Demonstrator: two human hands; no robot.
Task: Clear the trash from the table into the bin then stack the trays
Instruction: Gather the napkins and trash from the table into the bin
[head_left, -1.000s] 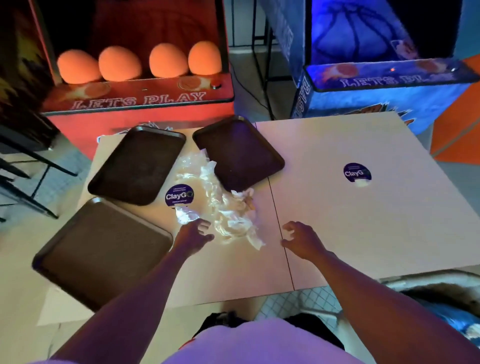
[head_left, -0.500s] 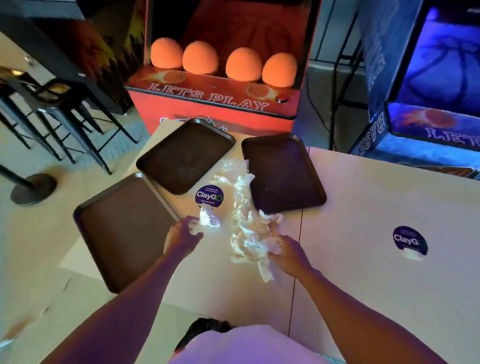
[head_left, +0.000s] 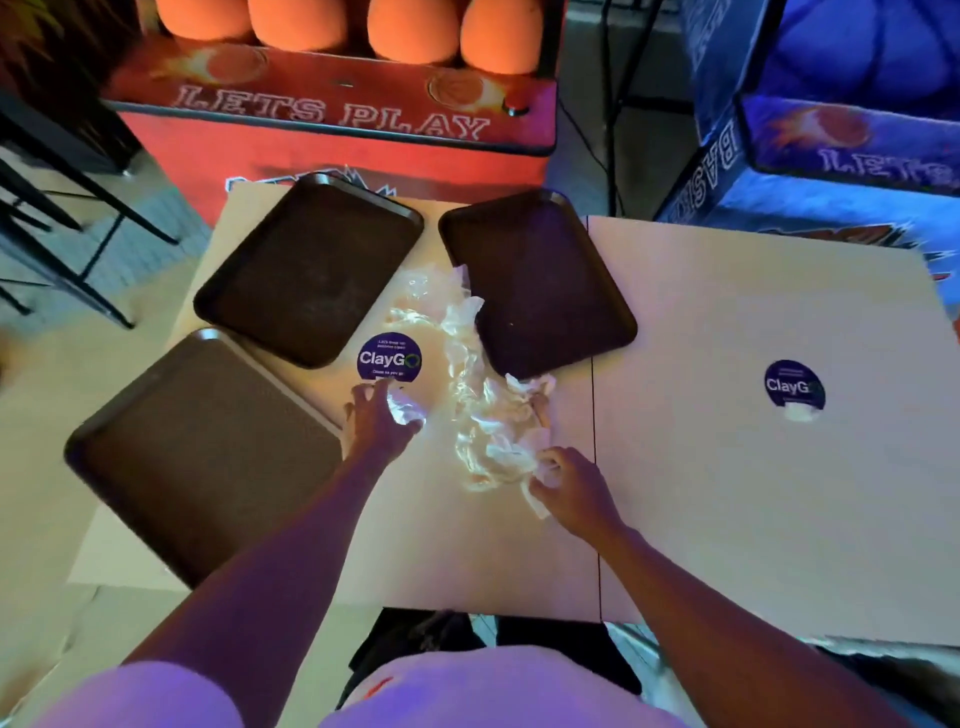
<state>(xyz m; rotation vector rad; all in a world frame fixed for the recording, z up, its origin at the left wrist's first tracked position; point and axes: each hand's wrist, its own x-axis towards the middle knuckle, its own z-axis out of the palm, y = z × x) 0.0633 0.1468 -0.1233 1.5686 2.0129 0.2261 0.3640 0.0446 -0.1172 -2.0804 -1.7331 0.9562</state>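
Note:
A heap of crumpled white paper and clear plastic trash (head_left: 475, 410) lies on the light table (head_left: 727, 493) between three dark brown trays. One tray (head_left: 208, 447) sits at the near left, one (head_left: 311, 270) at the far left, one (head_left: 540, 280) at the far middle. My left hand (head_left: 376, 421) pinches a small crumpled scrap (head_left: 405, 408) just below a round ClayGo sticker (head_left: 389, 358). At the heap's near right end, my right hand (head_left: 574, 488) curls its fingers round the paper there.
A red arcade basketball machine (head_left: 332, 114) with orange balls stands beyond the table, a blue one (head_left: 831, 130) at the far right. Black stool legs (head_left: 62, 208) stand at the left. A second ClayGo sticker (head_left: 794, 387) with a small white scrap lies on the right tabletop.
My right hand has come in from the bare table and taken hold of the heap's near end. My left hand reached the small scrap. The view has moved closer and shifted left.

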